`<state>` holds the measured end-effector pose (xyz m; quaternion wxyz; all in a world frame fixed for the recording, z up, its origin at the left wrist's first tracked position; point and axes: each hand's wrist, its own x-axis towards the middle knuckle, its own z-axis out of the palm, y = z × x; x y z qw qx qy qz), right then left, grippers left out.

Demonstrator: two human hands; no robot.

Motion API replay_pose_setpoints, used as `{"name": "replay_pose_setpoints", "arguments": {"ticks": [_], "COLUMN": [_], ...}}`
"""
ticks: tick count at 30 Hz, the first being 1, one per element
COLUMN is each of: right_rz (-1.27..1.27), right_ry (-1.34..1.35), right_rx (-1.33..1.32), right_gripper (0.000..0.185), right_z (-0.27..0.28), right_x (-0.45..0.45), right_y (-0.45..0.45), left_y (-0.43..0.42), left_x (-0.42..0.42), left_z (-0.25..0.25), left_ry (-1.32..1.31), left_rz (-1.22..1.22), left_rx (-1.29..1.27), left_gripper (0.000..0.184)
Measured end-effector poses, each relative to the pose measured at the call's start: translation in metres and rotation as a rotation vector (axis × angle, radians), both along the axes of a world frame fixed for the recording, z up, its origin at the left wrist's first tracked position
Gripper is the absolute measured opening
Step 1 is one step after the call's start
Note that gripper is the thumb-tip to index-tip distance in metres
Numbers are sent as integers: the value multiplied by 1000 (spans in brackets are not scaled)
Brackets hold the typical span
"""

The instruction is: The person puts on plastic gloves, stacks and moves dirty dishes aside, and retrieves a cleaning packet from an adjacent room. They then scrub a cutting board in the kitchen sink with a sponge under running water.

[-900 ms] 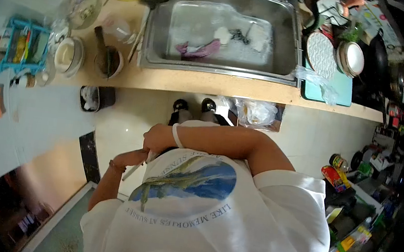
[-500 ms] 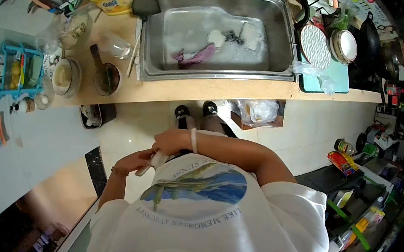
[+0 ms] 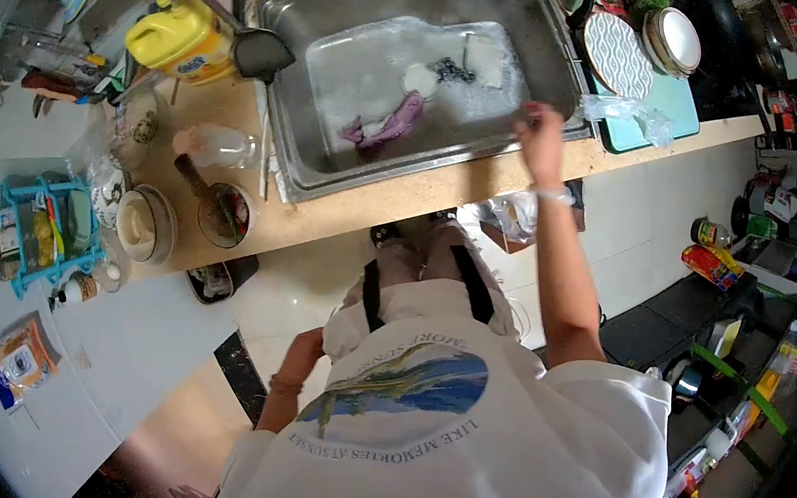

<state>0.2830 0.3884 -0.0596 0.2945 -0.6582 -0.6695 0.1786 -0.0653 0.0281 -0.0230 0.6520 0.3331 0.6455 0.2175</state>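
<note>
My right hand (image 3: 539, 139) is over the front right rim of the metal sink (image 3: 408, 173), its fingers bent and blurred. In the sink's cloudy water lie a purple cloth (image 3: 396, 121), a round pale piece (image 3: 420, 80), a dark stringy thing (image 3: 455, 71) and a white block-like piece (image 3: 486, 61). My left hand (image 3: 307, 345) is low at my left hip against the light trousers (image 3: 382, 302); its fingers are mostly hidden, as is anything in them.
Left of the sink are a yellow jug (image 3: 181, 38), a dark ladle (image 3: 263, 53), a clear bottle (image 3: 217, 145), a mortar (image 3: 224, 215) and bowls (image 3: 145, 225). Plates (image 3: 618, 55) and a teal board (image 3: 647, 125) sit right. Below the counter stands a bin (image 3: 221, 279).
My hands were together at my waist around a pale object; they have parted. My right hand has moved up to the sink edge, my left to the hip. The pale object no longer shows.
</note>
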Motion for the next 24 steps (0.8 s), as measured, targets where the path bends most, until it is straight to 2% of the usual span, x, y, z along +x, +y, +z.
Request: {"name": "replay_pose_setpoints", "arguments": {"ticks": [2, 4, 5, 8, 9, 10, 11, 12, 14, 16, 19, 21, 23, 24], "right_rz": [-235, -422, -432, -381, -377, -340, -300, -255, -181, -103, -11, 46, 98, 151], "right_ry": [-280, -376, -394, -417, -434, -412, -387, -362, -207, 204, 835, 903, 993, 1061], "right_rx": [138, 75, 51, -95, -99, -57, -15, 26, 107, 112, -133, -176, -221, -226], "right_gripper": [43, 48, 51, 43, 31, 27, 23, 21, 12, 12, 13, 11, 10, 10], "right_z": [-2, 7, 6, -22, -32, -30, -28, -24, 29, 51, 113, 131, 144, 147], "right_x": [54, 75, 83, 108, 112, 118, 122, 124, 99, 80, 39, 22, 5, -3], "right_y": [19, 31, 36, 49, 54, 57, 58, 58, 50, 42, 29, 30, 28, 27], "left_y": [-6, 6, 16, 71, 82, 107, 127, 149, 180, 218, 264, 292, 311, 317], "left_x": [-17, -26, -27, -6, 6, 27, 42, 59, 83, 117, 159, 172, 183, 184], "left_z": [4, 7, 10, 30, 34, 51, 57, 70, 81, 108, 128, 144, 145, 143], "left_ry": [-392, -122, 24, 381, 532, 677, 757, 702, 558, 434, 221, 187, 189, 265], "left_rz": [368, 23, -149, -468, -364, -338, -307, -191, -78, 84, 350, 252, 256, 209], "left_rx": [-238, -284, -302, -147, 59, 138, 342, 408, 488, 560, 700, 756, 831, 877], "left_gripper": [27, 30, 32, 31, 30, 28, 26, 22, 20, 20, 19, 23, 29, 30]}}
